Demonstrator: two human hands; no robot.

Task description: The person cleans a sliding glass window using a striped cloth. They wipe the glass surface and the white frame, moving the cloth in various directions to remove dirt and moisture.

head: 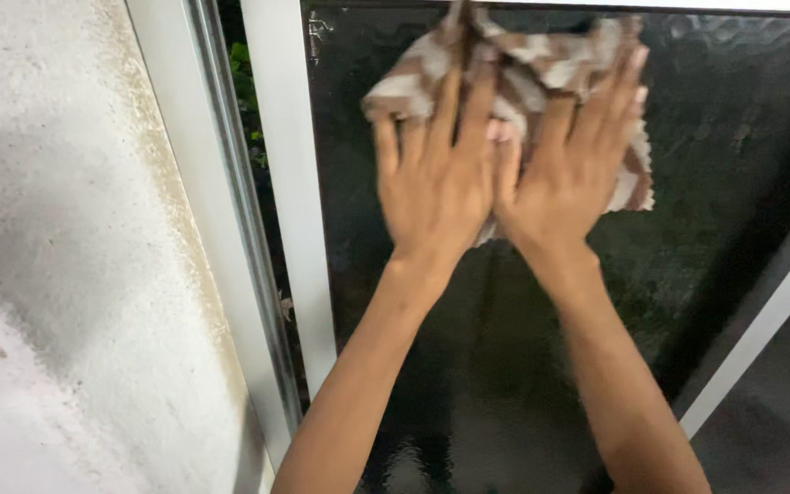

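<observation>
A brown and white checked cloth (541, 64) lies flat against a dark glass window pane (715, 183). My left hand (433, 174) and my right hand (571, 165) press side by side on the cloth, fingers spread and pointing up, thumbs touching. Both palms lie flat, holding the cloth to the glass near the top of the pane. The hands cover the cloth's lower middle.
A white window frame (294, 210) runs up the left of the pane, with a metal track (230, 183) and green leaves behind it. A rough white wall (66, 274) fills the left. A second white frame bar (761, 320) slants at the lower right.
</observation>
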